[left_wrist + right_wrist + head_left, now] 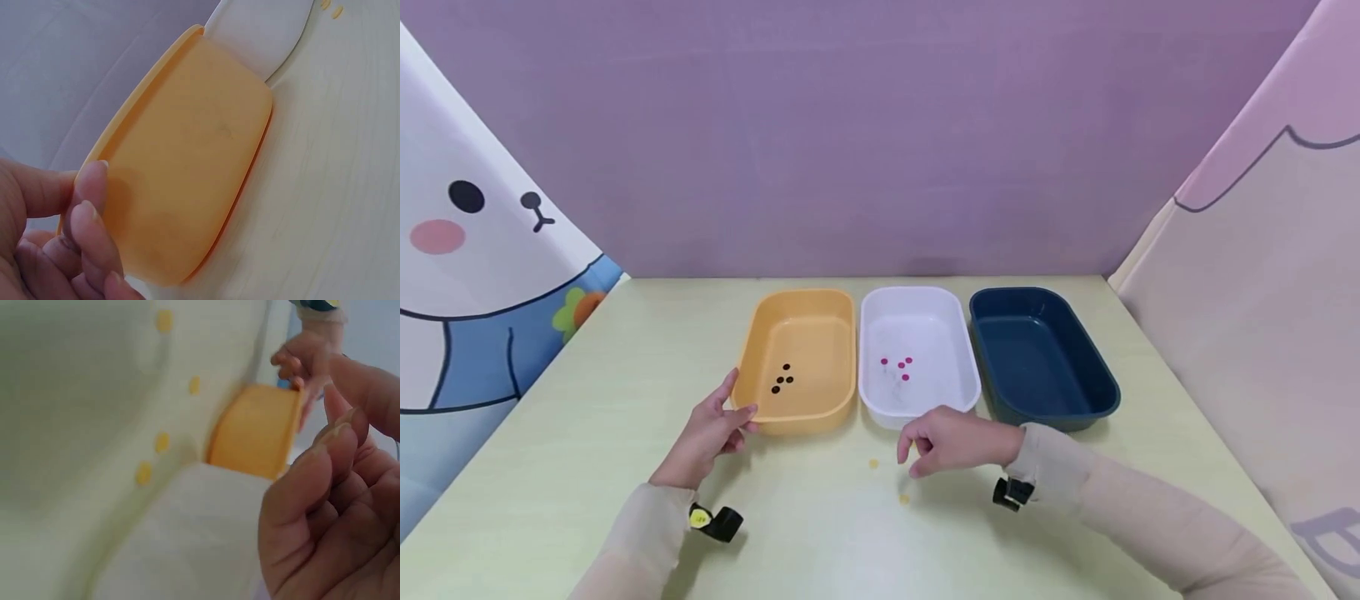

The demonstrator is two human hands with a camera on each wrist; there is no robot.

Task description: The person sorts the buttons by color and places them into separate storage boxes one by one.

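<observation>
In the head view my left hand (706, 433) grips the near left corner of an orange tray (816, 340), thumb over the rim and fingers beneath it. Several small black discs (780, 380) lie inside. My right hand (951, 440) hovers over the table just in front of a white tray (925, 323), fingers loosely bent and thumb apart from the index finger. Nothing shows between them in the right wrist view. Several flat yellow discs (162, 442) lie on the table by this hand. Small magenta discs (902, 365) lie in the white tray.
A dark blue tray (1037, 354) stands to the right of the white one, the three trays side by side. Behind them rises a purple backdrop (880, 150). Printed cloth panels (1262, 292) flank the pale table (805, 533).
</observation>
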